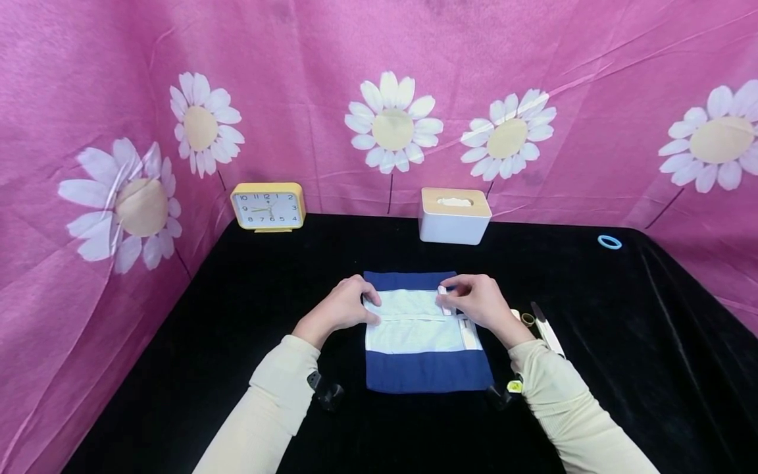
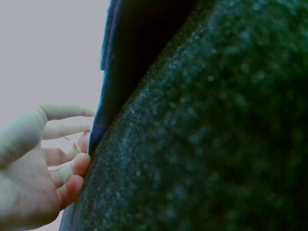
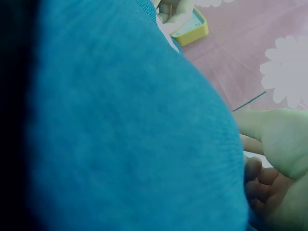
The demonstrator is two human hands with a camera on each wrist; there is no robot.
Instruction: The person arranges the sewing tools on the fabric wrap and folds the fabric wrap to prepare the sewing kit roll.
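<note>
A navy cloth organiser (image 1: 428,372) with a pale blue middle panel (image 1: 408,334) lies flat on the black table. A seam or pocket edge runs across that panel. My left hand (image 1: 345,303) rests at its left edge, thumb and fingers apart on the fabric; the left wrist view shows loosely bent fingers (image 2: 81,164) against the cloth edge. Between thumb and fingertips, my right hand (image 1: 481,301) pinches a small white strip-like piece (image 1: 447,309) over the upper right of the panel. Another white strip (image 1: 468,334) lies just below it, along the right side. Blurred blue cloth (image 3: 139,125) fills much of the right wrist view.
Right of the right hand lie a slim white item with a dark tip (image 1: 551,336) and a small brownish ring-shaped piece (image 1: 528,320). At the back stand a yellow clock (image 1: 268,207) and a tissue box (image 1: 453,224). A blue ring (image 1: 609,242) is far right.
</note>
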